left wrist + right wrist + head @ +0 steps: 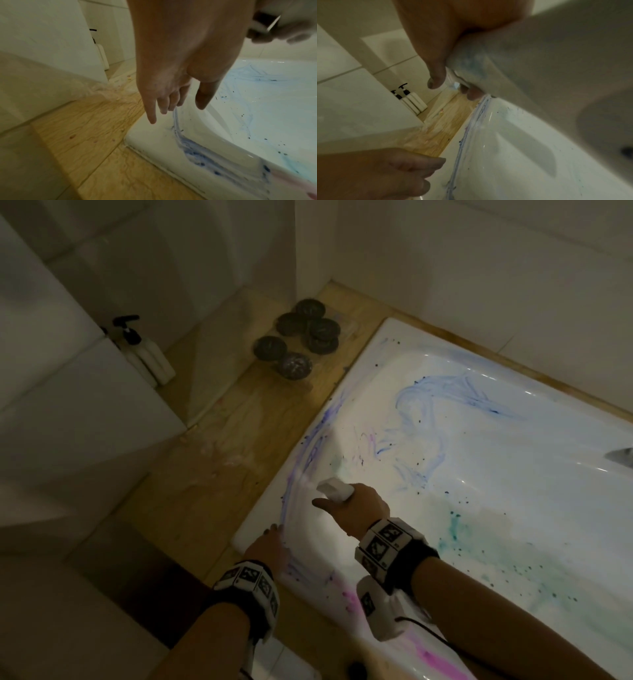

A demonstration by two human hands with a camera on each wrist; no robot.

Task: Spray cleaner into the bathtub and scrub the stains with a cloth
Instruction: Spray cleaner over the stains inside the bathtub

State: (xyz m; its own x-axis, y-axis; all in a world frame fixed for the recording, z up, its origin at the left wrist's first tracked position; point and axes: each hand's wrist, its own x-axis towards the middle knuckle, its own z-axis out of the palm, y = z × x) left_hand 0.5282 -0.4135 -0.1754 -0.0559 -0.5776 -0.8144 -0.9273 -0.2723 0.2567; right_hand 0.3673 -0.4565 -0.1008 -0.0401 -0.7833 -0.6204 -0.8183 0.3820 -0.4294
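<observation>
Left hand (265,546) on bathtub (260,529) rim; right hand (356,508) grips cloth (334,489).

Bathtub (394,337) right; pump bottles (147,357) far left — jars, perhaps (301,340), between.

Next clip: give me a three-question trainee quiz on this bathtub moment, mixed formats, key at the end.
1. True or false: the right hand holds a white spray bottle over the bathtub.
2. The left hand rests on: A) the tub's rim B) the pump bottles C) the wall.
3. Fill in: the streak along the rim beside the left hand's fingers is ____.

Key: 1 true; 2 A; 3 blue.
</observation>
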